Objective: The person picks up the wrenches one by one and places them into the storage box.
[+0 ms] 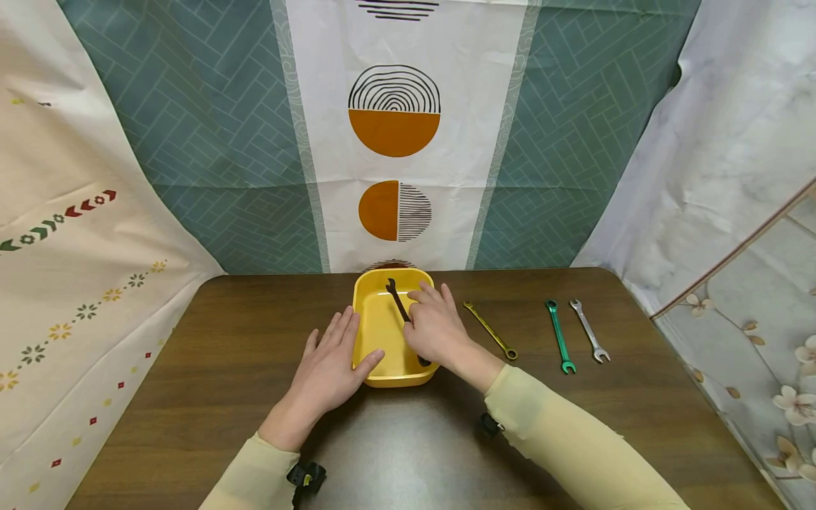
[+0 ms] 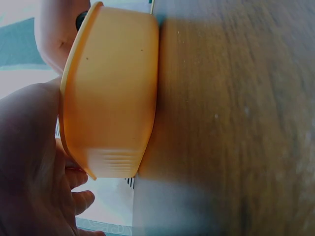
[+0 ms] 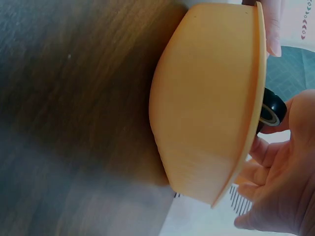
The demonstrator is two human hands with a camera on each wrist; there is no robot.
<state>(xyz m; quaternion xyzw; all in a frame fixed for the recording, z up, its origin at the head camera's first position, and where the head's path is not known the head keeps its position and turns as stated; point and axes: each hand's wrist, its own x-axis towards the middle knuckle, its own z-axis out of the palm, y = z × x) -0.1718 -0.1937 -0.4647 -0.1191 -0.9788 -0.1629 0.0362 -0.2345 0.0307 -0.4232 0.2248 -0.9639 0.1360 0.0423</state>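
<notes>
A dark wooden table holds a rectangular yellow plastic tray at its far edge. The left hand rests along the tray's left rim, fingers extended, thumb over the edge. The right hand, the nearer one to the black combination wrench, has a narrow grip, seeming to pinch its shank. That wrench lies slantwise in the tray: forked end far left of the grip, ring end near right, by the rim. Right of the tray lie yellow, green and silver wrenches.
</notes>
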